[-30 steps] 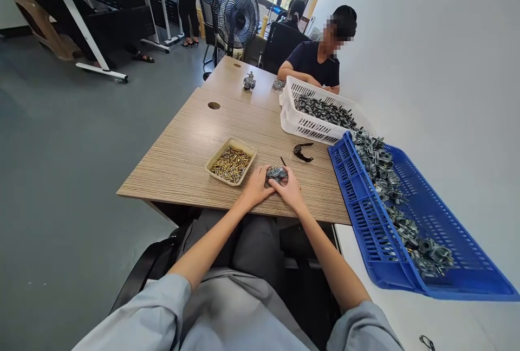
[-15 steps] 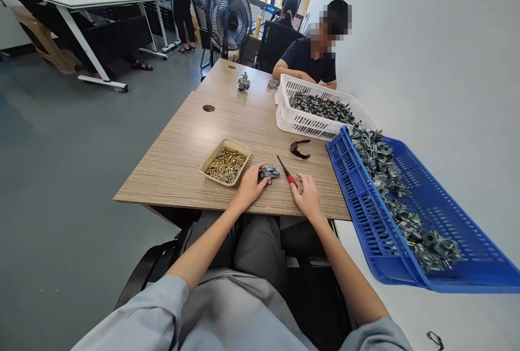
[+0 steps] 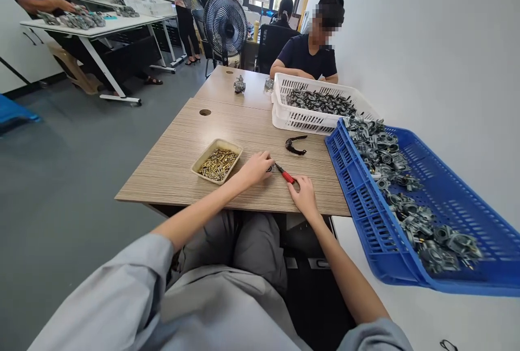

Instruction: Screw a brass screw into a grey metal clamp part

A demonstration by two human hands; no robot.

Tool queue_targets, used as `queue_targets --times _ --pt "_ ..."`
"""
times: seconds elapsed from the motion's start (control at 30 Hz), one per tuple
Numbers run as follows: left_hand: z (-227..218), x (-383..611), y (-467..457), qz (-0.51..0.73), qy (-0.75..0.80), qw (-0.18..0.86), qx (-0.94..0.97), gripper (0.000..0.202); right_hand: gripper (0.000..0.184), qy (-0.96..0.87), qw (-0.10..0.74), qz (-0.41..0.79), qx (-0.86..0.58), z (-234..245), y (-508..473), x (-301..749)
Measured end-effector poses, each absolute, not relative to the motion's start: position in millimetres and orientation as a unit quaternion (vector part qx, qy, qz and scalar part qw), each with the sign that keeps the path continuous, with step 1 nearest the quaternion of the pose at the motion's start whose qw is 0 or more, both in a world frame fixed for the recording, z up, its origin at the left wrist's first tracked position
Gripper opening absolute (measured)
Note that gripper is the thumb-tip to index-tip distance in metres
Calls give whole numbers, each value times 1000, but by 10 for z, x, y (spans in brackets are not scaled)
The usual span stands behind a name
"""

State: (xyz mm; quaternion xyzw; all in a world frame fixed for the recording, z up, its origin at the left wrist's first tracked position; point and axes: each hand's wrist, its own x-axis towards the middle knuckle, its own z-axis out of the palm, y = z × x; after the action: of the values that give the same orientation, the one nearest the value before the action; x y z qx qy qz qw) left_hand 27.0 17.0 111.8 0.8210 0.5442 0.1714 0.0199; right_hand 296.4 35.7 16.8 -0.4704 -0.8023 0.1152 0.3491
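My left hand (image 3: 255,170) is shut around a small grey metal casting (image 3: 270,168), which is almost fully hidden by my fingers. My right hand (image 3: 304,195) holds a red-handled screwdriver (image 3: 286,175) low on the table, its tip reaching the casting. To the left of my left hand stands a shallow beige tray (image 3: 229,144) filled with brass pins (image 3: 217,164). Both hands rest close together near the front edge of the wood-grain table (image 3: 162,180).
A white slotted basket (image 3: 303,119) of dark metal parts and a blue slotted tray (image 3: 361,215) of grey castings lie to the right. A black clip (image 3: 296,145) sits between them and my hands. A seated co-worker (image 3: 304,56) is at the far end.
My right hand has taken up the screwdriver from the table and brought its tip to the casting. My left hand now covers more of the casting. The view has tilted slightly.
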Motion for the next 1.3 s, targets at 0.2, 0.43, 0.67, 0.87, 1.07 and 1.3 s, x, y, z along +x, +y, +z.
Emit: queue_targets --times 0.2,0.43,0.67,0.87,1.07,1.3 --pt "1394 562 553 31 540 37 840 24 31 -801 354 129 -465 151 345 2985" --pt "1072 886 350 181 523 36 832 20 29 -800 354 136 -465 161 335 2984" --pt "607 1082 -564 235 515 4 824 46 40 -808 339 116 -467 190 294 2954" --pt "367 803 -1080 271 539 20 798 38 52 -840 291 91 -450 266 213 2901" --pt "563 513 -665 339 578 40 741 48 50 -844 292 87 -442 300 183 2905" --pt "615 484 -138 351 579 108 728 61 42 -831 309 49 -459 290 107 2893"
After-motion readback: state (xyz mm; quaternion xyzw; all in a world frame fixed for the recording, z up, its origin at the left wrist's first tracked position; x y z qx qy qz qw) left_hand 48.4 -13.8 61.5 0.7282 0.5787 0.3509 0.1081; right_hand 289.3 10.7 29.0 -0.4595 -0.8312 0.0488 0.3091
